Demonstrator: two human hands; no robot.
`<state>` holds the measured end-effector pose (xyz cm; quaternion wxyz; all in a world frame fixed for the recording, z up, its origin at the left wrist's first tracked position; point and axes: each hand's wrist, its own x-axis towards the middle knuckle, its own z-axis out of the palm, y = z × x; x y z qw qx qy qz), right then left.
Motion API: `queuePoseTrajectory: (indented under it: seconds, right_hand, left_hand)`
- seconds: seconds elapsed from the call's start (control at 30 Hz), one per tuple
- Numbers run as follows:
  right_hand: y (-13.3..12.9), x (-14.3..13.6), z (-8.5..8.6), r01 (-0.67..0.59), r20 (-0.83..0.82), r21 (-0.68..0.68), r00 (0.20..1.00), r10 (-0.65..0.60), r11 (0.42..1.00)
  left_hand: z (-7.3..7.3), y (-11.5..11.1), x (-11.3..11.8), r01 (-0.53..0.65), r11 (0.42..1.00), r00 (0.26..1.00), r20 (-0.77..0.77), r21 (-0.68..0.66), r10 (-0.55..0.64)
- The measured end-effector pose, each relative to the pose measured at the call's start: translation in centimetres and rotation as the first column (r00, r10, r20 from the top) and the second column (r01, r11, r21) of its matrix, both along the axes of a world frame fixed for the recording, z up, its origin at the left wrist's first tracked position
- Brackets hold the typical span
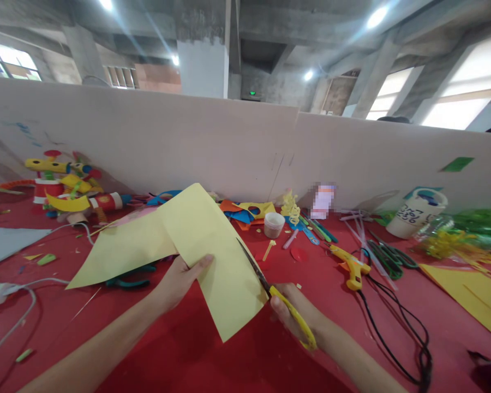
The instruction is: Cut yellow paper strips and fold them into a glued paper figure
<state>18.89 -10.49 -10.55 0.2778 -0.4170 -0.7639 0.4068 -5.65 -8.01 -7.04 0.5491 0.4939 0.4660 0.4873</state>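
Observation:
A large sheet of pale yellow paper (pixel 221 273) is held up over the red table, bent along a slanting line, with one part spreading out to the left. My left hand (pixel 188 275) pinches its lower edge, thumb on top and the other fingers hidden beneath. My right hand (pixel 292 311) grips yellow-handled scissors (pixel 292 314). Their dark blades lie at the sheet's right edge, pointing up and to the left. Behind the left part of the sheet, teal-handled pliers (pixel 129 283) rest on the table.
A yellow glue gun (pixel 352 266) with a black cord lies right of the scissors, near dark green scissors (pixel 387 259). A small white cup (pixel 274 225) stands beyond the paper. Paper-cup toys (pixel 49 185) stand at the far left. A white partition (pixel 245 142) closes the table's back.

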Motion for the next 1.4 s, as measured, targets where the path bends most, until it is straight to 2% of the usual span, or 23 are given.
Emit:
queuePoseTrajectory:
  seconds: [0.1,0.4,0.57,0.8,1.1,1.23,1.4]
  right_hand:
    - [0.1,0.0,0.1,0.011,-0.018,0.005,1.000,-0.011,1.000]
    - [0.0,-0.2,1.4,0.031,0.075,0.056,0.997,-0.035,0.998]
    - [-0.1,-0.2,1.7,0.038,0.088,0.057,0.995,-0.043,0.998]
    - [-0.2,0.0,1.2,-0.034,0.023,-0.055,0.999,0.035,0.998]
    - [-0.1,0.0,-0.2,-0.022,-0.031,-0.028,0.999,0.021,0.999]
    - [-0.3,-0.3,0.1,0.025,-0.011,0.021,1.000,-0.025,0.999]
    - [-0.4,-0.5,1.2,0.021,0.006,0.095,1.000,-0.022,0.995]
  left_hand:
    - [-0.1,0.1,-0.1,0.001,1.000,1.000,0.004,-0.001,-0.001]
    - [-0.3,0.3,-0.1,-0.003,1.000,0.998,0.058,-0.012,0.004]
    - [-0.2,0.3,-0.4,-0.076,0.995,0.991,0.107,-0.065,0.083]
    - [-0.4,0.3,-0.1,-0.006,1.000,1.000,0.004,-0.008,0.006]
    - [-0.4,0.0,-0.2,0.048,0.999,0.993,-0.109,0.012,-0.047]
    - [-0.1,-0.1,-0.1,0.050,0.999,0.993,-0.110,0.006,-0.049]
    - [-0.2,-0.1,0.0,0.031,1.000,0.996,-0.083,-0.003,-0.031]
